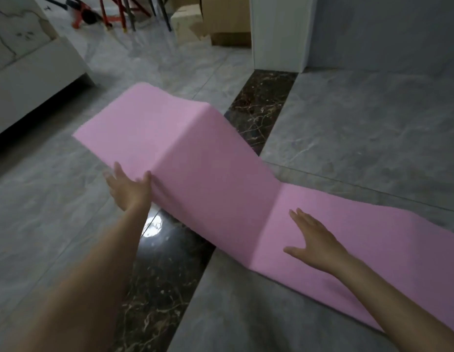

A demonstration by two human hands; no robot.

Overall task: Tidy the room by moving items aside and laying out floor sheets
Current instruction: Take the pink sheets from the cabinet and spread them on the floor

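A long pink folding floor sheet (210,179) stretches across the grey tiled floor from the middle of the view to the right edge. Its right panel lies flat, while the middle and left panels are raised in a peak along a crease. My left hand (129,189) grips the near edge of the raised part at the crease, thumb on top and fingers underneath. My right hand (314,240) rests flat with fingers spread on the flat panel, just right of the lower fold.
A white marble-topped cabinet (30,80) stands at the left. Cardboard boxes (190,24), red and dark chair legs (124,13) and an orange tool are at the back. A white pillar (279,34) rises at the upper right. A dark marble strip (258,107) crosses the floor.
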